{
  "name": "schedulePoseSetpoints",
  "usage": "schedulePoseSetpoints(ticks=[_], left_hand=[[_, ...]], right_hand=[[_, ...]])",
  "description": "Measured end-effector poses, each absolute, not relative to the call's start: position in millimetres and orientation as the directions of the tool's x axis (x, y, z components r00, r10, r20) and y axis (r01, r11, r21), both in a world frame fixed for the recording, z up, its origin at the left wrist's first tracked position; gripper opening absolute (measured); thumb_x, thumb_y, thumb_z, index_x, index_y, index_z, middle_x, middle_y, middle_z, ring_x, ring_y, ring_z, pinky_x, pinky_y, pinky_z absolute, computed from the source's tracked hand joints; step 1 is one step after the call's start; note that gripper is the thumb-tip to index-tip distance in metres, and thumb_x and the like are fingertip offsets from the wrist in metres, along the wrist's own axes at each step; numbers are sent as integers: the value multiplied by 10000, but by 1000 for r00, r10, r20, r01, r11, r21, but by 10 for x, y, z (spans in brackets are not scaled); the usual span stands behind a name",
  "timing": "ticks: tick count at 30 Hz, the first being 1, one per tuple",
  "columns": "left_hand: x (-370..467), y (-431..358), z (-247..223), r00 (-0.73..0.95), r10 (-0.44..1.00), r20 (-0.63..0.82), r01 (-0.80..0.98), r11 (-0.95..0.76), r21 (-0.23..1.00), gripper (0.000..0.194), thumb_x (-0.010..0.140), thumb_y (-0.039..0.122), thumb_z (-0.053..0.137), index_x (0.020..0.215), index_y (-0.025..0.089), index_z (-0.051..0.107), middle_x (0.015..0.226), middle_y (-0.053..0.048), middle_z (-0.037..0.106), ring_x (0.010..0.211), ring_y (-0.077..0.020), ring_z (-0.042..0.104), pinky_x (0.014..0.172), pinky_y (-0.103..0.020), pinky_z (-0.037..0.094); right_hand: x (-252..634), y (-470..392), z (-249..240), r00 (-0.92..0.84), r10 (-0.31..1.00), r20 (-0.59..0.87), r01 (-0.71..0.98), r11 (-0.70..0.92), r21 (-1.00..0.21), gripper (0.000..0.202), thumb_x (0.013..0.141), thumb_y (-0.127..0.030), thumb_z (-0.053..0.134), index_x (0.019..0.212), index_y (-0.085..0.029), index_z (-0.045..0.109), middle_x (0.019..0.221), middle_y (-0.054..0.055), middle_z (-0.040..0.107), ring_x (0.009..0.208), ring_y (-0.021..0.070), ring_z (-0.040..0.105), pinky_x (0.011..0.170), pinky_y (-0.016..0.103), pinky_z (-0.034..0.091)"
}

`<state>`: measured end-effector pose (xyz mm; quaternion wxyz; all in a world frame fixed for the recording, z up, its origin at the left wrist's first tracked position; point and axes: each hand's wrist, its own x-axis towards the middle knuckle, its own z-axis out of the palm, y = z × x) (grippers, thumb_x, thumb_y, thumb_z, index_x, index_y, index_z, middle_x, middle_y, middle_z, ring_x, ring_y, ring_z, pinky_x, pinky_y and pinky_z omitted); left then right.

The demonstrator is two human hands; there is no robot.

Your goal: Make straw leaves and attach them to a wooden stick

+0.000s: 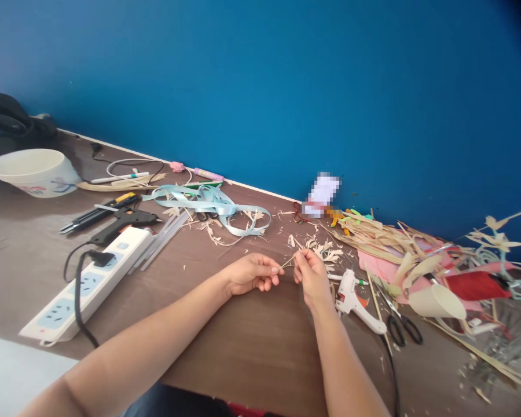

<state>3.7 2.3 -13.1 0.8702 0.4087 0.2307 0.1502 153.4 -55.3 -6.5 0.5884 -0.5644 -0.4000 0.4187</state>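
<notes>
My left hand point(257, 274) and my right hand point(309, 274) meet over the middle of the table, a short gap between them. A thin straw-coloured strand point(286, 263) spans that gap, pinched between thumb and forefinger at each end. Pale husk scraps point(325, 252) lie just behind my right hand. To its right rests a white glue gun point(355, 302), with black-handled scissors point(400, 324) beside it. Light blue ribbon point(217, 202) is heaped in loops beyond my left hand.
On the left are a white power strip point(87, 286) with a black plug, a black glue gun point(124, 225), a utility knife point(99, 213) and a white tub point(35, 172). Dried husks point(373, 234), a red thread spool point(475, 286) and a paper cup point(436, 302) crowd the right. A blue wall point(260, 98) stands behind.
</notes>
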Motion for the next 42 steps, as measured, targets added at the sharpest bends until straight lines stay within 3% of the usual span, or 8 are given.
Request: schedulePoseSetpoints(ticks=[7, 15, 22, 27, 34, 42], left_hand=[[-4, 17, -113, 898, 395, -194, -140, 674, 725, 237, 623, 242, 679, 794, 89, 619, 534, 3, 564, 367, -37, 464, 345, -139, 296], [43, 54, -121, 679, 699, -227, -354, 581, 733, 299, 610, 266, 690, 863, 126, 616, 574, 16, 561, 379, -10, 398, 377, -146, 296], [116, 15, -173, 578, 801, -156, -143, 288, 947, 352, 655, 337, 623, 907, 91, 602, 606, -3, 560, 418, -37, 432, 401, -170, 341], [123, -33, -163, 609, 785, -112, 24, 122, 992, 271, 690, 331, 563, 822, 100, 613, 607, -2, 553, 459, -50, 448, 426, -168, 370], [124, -42, -144, 661, 737, -142, 100, 101, 990, 247, 660, 349, 589, 696, 105, 602, 579, -12, 573, 457, -63, 478, 438, -173, 388], [134, -46, -160, 581, 800, -149, 125, 93, 988, 212, 663, 321, 581, 704, 113, 589, 513, -5, 569, 476, -87, 527, 446, -178, 411]], right_hand=[[1511, -555, -91, 328, 945, 1, 10, -3, -1000, 178, 746, -370, 518, 728, -196, 486, 506, -81, 370, 373, 51, 305, 359, 179, 277], [1437, -596, -70, 255, 960, 114, 316, 29, -948, 168, 762, -349, 499, 717, -190, 526, 567, -33, 473, 434, 85, 383, 415, 207, 306], [1405, -650, 40, 145, 948, 282, 576, 151, -803, 131, 777, -267, 467, 745, -205, 577, 674, 10, 556, 517, 121, 436, 517, 247, 347], [1426, -655, 91, 130, 931, 341, 640, 184, -746, 120, 772, -232, 470, 759, -208, 587, 767, 38, 555, 627, 147, 484, 589, 269, 380], [1440, -628, 46, 106, 948, 299, 565, 190, -803, 110, 765, -217, 480, 743, -211, 587, 725, 27, 563, 649, 159, 517, 593, 273, 407], [1431, -622, 18, 140, 950, 280, 539, 164, -826, 145, 766, -243, 483, 756, -216, 625, 732, 31, 598, 648, 160, 533, 589, 267, 407]])
